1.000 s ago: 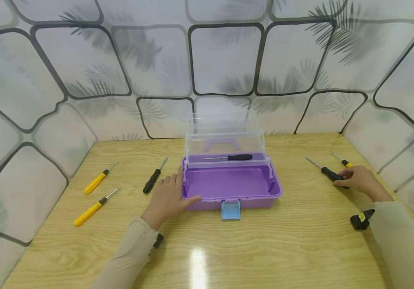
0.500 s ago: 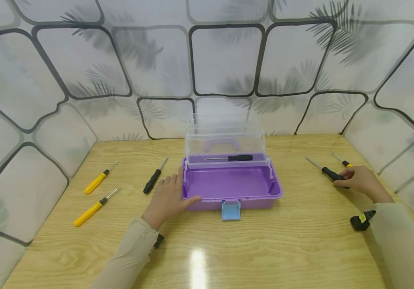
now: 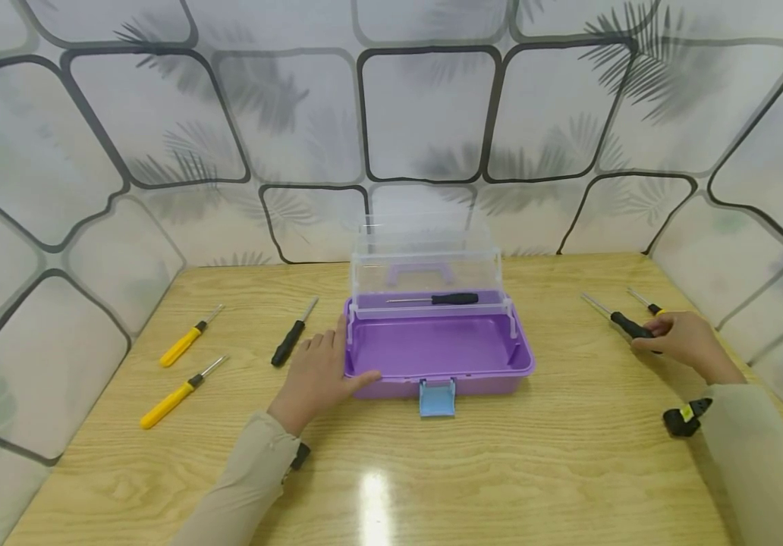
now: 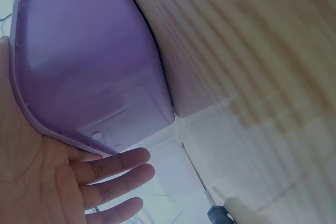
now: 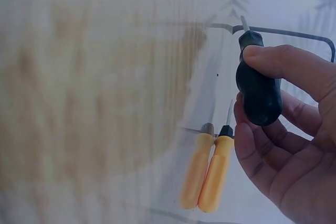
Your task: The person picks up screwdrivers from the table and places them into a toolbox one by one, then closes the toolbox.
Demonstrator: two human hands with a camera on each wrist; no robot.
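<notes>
The right hand (image 3: 688,345) pinched a black, bulbous-handled metal screwdriver (image 3: 630,326) at the head view's right.
Spread wide, the left hand (image 3: 319,370) touched the left side of a glossy purple plastic box (image 3: 487,384), rectangular with a raised transparent lid (image 3: 426,255), at centre; two smooth yellow-handled screwdrivers (image 3: 171,402) lay at left on the pale, streaky wood-grained tabletop (image 3: 514,470).

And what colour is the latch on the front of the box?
Light blue; the latch shows best in the head view.
</notes>
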